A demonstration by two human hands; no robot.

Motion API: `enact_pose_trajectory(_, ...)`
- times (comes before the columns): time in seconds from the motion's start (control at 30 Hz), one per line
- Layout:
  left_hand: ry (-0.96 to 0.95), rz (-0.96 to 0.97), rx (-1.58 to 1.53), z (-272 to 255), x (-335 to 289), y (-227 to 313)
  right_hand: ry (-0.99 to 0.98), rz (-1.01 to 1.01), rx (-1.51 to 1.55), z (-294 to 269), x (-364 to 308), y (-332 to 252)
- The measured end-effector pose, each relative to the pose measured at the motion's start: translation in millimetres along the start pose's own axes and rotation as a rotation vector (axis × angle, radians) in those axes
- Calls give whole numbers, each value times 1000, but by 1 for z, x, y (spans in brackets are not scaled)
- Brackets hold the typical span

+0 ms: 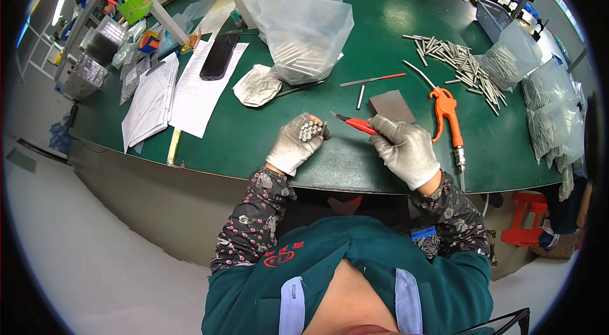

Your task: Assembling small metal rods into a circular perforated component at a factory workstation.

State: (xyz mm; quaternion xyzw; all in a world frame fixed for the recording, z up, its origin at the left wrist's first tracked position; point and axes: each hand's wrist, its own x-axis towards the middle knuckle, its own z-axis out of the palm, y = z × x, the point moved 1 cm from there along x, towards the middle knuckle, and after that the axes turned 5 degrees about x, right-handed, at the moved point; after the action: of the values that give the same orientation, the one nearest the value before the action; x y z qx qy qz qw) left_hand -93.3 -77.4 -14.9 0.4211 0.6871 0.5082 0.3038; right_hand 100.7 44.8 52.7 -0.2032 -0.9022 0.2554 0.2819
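Note:
My left hand [295,145], in a pale work glove, is closed round a bundle of short metal rods [310,130] with their round ends facing up. My right hand [407,152], gloved too, grips a red-handled knife [360,124] whose narrow dark blade points left toward the bundle. A gap separates the blade from the rod ends. Just beyond my right hand lies a grey-brown rectangular block [391,107], with one loose rod [360,97] beside it. A slim red-handled file [373,79] rests farther back on the green table [254,151].
An orange air blow gun [446,113] lies right of my right hand, its hose running over the front edge. Behind it spreads a pile of rods [466,69]. Rod-filled bags [304,50] stand at the back; a crumpled cloth [257,86], phone [219,56] and papers [202,91] lie left.

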Motion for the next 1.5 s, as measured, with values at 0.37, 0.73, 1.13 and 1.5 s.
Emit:
enact_pose_trajectory(0.37,-10,-4,-74,1,-1,-1,-151,56,83,2,-3,4)
enact_pose_trajectory(0.73,-16,-12,-99,1,-2,5,-147,76,22,0,-1,9)
enact_pose_trajectory(1.13,0,-1,-101,2,-1,-2,-159,55,65,3,2,2)
enact_pose_trajectory(1.5,-7,-3,-85,1,-1,4,-137,55,62,1,-2,5)
